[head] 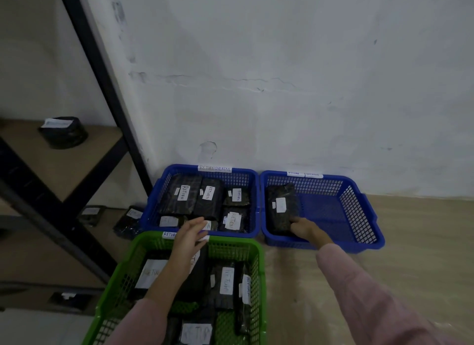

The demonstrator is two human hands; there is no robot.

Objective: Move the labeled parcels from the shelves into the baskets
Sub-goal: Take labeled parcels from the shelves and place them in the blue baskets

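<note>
Three baskets stand on the floor by the wall. My right hand (pixel 306 230) grips the near end of a black parcel (pixel 280 206) with a white label, which lies in the left part of the right blue basket (pixel 359 208). Hovering over the far rim of the green basket (pixel 254 244), my left hand (pixel 188 238) has its fingers straight and holds nothing. The left blue basket (pixel 164 188) holds several black parcels labelled RETURN. Several more labelled parcels lie in the green basket.
A black metal shelf unit (pixel 100 70) stands at the left. One black parcel (pixel 62 131) sits on its wooden board, and two more parcels (pixel 129 220) lie on the lowest level beside the blue basket. Wooden floor stretches to the right.
</note>
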